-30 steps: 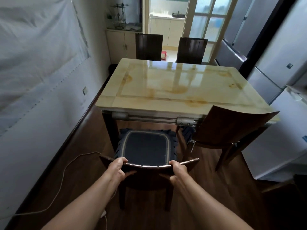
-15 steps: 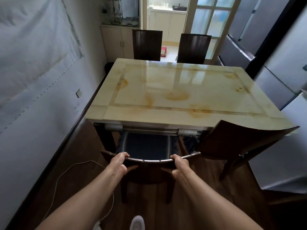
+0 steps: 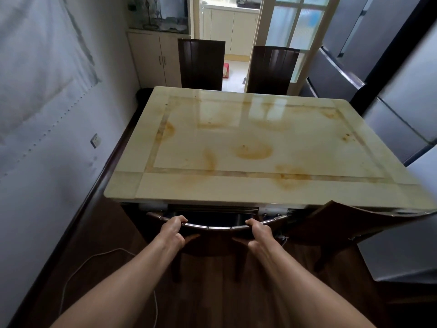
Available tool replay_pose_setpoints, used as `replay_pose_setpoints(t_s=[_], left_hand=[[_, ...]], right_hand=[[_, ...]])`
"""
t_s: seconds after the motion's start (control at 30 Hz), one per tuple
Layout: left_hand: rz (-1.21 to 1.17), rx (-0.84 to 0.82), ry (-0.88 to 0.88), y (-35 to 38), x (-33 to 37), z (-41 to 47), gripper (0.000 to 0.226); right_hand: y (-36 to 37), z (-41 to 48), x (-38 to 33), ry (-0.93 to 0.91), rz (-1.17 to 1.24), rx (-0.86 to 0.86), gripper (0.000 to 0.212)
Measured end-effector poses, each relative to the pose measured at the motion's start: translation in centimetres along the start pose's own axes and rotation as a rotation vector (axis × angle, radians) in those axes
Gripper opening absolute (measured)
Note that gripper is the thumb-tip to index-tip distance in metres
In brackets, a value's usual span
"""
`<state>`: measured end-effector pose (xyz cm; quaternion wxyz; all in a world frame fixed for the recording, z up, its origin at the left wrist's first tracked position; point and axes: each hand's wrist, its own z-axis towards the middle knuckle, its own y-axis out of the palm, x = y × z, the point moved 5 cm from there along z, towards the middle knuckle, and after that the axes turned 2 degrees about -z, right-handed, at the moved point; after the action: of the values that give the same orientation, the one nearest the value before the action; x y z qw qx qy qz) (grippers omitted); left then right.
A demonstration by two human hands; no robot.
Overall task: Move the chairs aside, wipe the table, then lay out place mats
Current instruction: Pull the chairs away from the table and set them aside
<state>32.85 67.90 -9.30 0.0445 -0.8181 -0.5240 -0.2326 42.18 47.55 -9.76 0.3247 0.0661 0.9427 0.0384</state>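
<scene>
Your left hand (image 3: 172, 230) and right hand (image 3: 259, 234) each clamp fingers over the curved, metal-edged top rail of the dark wooden chair (image 3: 214, 242), which runs left-right, seat tucked under the glossy, amber-stained desk (image 3: 236, 191).

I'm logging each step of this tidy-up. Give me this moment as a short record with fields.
left hand: grips the top rail of the near chair
right hand: grips the same rail
near chair seat: under the table
side chair: angled at the table's near right corner
far chairs: two, at the far edge
table top: glossy, orange stains
</scene>
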Motion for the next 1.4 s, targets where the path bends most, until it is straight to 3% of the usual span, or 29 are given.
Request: replay_pose_setpoints(t_s=[0.17,0.33,0.4,0.53,1.23,1.3,1.4], left_hand=[[-0.022,-0.009,0.013,1.8,1.9,1.0,0.008],[-0.021,-0.007,0.022,2.9,3.6,1.7,0.017],[-0.006,-0.002,0.012,3.2,4.2,1.9,0.008],[0.022,0.004,0.002,3.6,5.1,2.2,0.012],[-0.003,-0.102,0.032,2.9,7.0,1.3,0.016],[0.023,-0.111,0.089,2.3,7.2,0.4,0.010],[0.078,-0.108,0.193,0.9,7.6,-1.5,0.035]], right_hand=[[1.5,1.4,-1.8,-0.011,-0.001,0.006,0.032],[2.7,2.3,-3.0,-0.007,0.018,-0.005,0.013],[3.2,2.7,-3.2,-0.004,0.027,-0.008,0.015],[4.0,3.0,-3.7,0.008,0.044,-0.016,0.008],[4.7,2.1,-4.6,0.005,0.044,-0.023,0.012],[4.8,1.5,-4.7,-0.026,0.036,-0.011,0.003],[5.9,-0.3,-4.4,-0.020,-0.046,-0.034,0.028]])
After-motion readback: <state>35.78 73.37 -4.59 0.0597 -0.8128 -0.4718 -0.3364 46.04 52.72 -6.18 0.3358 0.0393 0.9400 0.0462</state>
